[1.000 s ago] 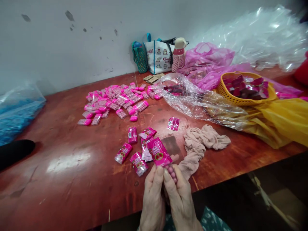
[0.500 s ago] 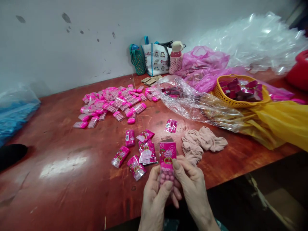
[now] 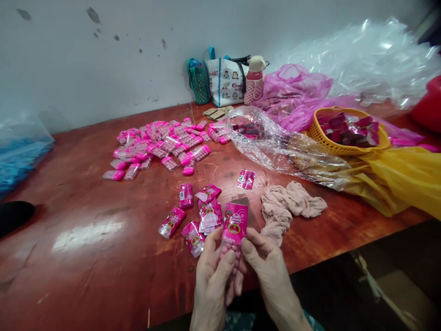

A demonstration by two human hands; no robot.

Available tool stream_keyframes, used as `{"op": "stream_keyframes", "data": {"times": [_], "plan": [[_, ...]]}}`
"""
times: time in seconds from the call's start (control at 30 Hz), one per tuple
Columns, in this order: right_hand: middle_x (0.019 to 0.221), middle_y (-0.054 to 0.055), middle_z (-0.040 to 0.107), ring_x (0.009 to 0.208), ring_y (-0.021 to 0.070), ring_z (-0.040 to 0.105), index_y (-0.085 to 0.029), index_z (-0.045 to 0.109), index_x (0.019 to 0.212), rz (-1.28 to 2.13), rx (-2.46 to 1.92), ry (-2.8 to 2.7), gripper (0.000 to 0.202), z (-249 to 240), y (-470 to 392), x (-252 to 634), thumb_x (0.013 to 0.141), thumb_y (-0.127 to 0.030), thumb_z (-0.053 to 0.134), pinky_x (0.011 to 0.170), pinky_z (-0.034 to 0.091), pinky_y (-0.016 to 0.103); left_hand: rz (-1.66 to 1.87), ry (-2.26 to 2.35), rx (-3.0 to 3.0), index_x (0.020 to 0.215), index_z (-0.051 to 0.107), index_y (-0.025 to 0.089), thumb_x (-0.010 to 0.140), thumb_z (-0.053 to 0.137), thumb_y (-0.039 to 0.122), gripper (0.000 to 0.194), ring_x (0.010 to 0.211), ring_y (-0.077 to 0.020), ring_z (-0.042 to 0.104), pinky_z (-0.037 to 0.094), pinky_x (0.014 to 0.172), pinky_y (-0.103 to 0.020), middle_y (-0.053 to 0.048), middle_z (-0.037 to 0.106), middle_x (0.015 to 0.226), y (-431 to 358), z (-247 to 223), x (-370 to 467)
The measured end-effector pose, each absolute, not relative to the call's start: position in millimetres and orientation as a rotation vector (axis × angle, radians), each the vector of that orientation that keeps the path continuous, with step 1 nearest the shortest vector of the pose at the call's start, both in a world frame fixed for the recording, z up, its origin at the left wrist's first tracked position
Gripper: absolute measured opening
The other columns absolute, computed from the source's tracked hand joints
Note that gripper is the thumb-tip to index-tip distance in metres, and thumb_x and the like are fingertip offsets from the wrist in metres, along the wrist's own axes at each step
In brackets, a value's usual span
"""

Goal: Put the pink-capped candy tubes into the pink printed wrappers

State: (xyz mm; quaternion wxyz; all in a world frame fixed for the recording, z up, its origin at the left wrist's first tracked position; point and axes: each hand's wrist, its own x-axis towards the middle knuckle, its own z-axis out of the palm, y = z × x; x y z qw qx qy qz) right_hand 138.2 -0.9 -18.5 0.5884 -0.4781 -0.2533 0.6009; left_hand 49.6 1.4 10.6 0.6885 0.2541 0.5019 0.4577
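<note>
Between my two hands is a small clear candy container (image 3: pixel 235 226) with pink balls at its lower end and a printed pink sleeve over its upper part. My left hand (image 3: pixel 211 281) is closed around the lower end, thumb across the front. The fingers of my right hand (image 3: pixel 270 266) pinch its right edge, thumb at the sleeve's lower border. Just beyond lie several pink printed packs (image 3: pixel 171 222) and a stack of flat sleeves (image 3: pixel 210 214). A single sleeve (image 3: pixel 245 179) lies farther off, and a crumpled beige cloth (image 3: pixel 291 204) is right of my hands.
Pink-capped candy containers (image 3: pixel 161 142) form a pile at the back of the red-brown table (image 3: pixel 86 271). Behind them stand a white bag (image 3: pixel 225 85) and a bottle (image 3: pixel 255 80). A yellow basket (image 3: pixel 330 142) of wrappers and plastic bags (image 3: pixel 292 92) occupy the right; a blue-filled bag (image 3: pixel 20 154) is left.
Both hands have moved slightly left with the candy container, which now tilts a little to the right at its top. My right thumb sits lower on the sleeve's edge.
</note>
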Motion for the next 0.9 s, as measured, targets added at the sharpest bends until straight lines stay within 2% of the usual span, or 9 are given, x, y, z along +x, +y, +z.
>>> {"op": "stream_keyframes", "data": {"times": [0.13,0.27,0.33,0.4,0.57,0.67,0.73,0.8,0.9], "plan": [[0.059,-0.001,0.056,0.047,0.0098,0.05,-0.017,0.062,0.085,1.511,-1.062,-0.532,0.027,-14,1,140,0.079,-0.043,0.058,0.04,0.04,0.018,1.0,1.108,0.59,0.116,0.049,0.021,0.073,0.064,0.027,0.047,0.039,-0.0049,0.043,0.031,0.036,-0.012,0.001,0.057,0.058,-1,12,50],[0.061,0.0,0.054,0.046,0.0071,0.046,-0.016,0.061,0.074,1.387,-1.168,-0.449,0.029,-16,-7,122,0.08,-0.044,0.056,0.035,0.034,0.015,1.14,1.169,0.563,0.112,0.055,0.021,0.068,0.068,0.02,0.046,0.055,-0.0084,0.053,0.043,0.051,-0.016,-0.003,0.062,0.08,-6,12,57],[0.061,0.0,0.054,0.042,0.0051,0.041,-0.015,0.06,0.069,1.362,-1.224,-0.432,0.033,-18,-11,116,0.08,-0.046,0.056,0.032,0.03,0.015,1.18,1.188,0.536,0.112,0.055,0.021,0.067,0.068,0.02,0.047,0.058,-0.0093,0.055,0.046,0.059,-0.019,-0.004,0.062,0.084,-7,13,60],[0.061,0.0,0.054,0.04,0.0048,0.04,-0.014,0.061,0.072,1.382,-1.219,-0.441,0.033,-18,-12,117,0.08,-0.046,0.055,0.031,0.029,0.015,1.142,1.177,0.534,0.115,0.052,0.021,0.07,0.067,0.023,0.048,0.052,-0.0079,0.051,0.044,0.054,-0.018,-0.001,0.06,0.074,-5,12,60],[0.069,0.0,0.062,0.045,0.0073,0.051,-0.017,0.061,0.093,1.546,-1.036,-0.463,0.025,-16,-4,136,0.076,-0.036,0.063,0.045,0.045,0.018,0.967,1.113,0.686,0.121,0.046,0.021,0.074,0.062,0.027,0.049,0.037,-0.0039,0.037,0.028,0.036,-0.014,0.003,0.053,0.06,4,8,52],[0.06,0.0,0.061,0.046,0.0099,0.056,-0.015,0.06,0.078,1.59,-0.977,-0.383,0.02,-15,0,141,0.076,-0.035,0.064,0.048,0.047,0.021,0.929,1.168,0.805,0.123,0.047,0.021,0.072,0.064,0.025,0.054,0.043,-0.0073,0.045,0.034,0.04,-0.016,0.001,0.058,0.061,3,5,48],[0.054,0.0,0.06,0.044,0.0115,0.056,-0.015,0.057,0.068,1.597,-1.026,-0.314,0.024,-14,1,138,0.075,-0.037,0.064,0.045,0.048,0.022,0.969,1.199,0.814,0.12,0.052,0.021,0.068,0.067,0.023,0.054,0.057,-0.0125,0.055,0.044,0.053,-0.02,-0.004,0.063,0.072,-1,5,49],[0.051,0.0,0.06,0.042,0.0121,0.056,-0.015,0.056,0.065,1.551,-1.167,-0.329,0.027,-13,-1,134,0.072,-0.039,0.066,0.043,0.048,0.022,1.027,1.196,0.765,0.116,0.057,0.021,0.065,0.069,0.022,0.052,0.07,-0.0175,0.059,0.047,0.065,-0.025,-0.007,0.065,0.082,-5,6,51],[0.051,0.002,0.06,0.042,0.0113,0.056,-0.013,0.058,0.062,1.45,-1.363,-0.484,0.031,-13,-4,129,0.072,-0.041,0.065,0.038,0.044,0.018,1.039,1.172,0.673,0.116,0.057,0.021,0.064,0.07,0.024,0.054,0.066,-0.0179,0.06,0.047,0.062,-0.026,-0.007,0.066,0.084,-8,6,53]]}}
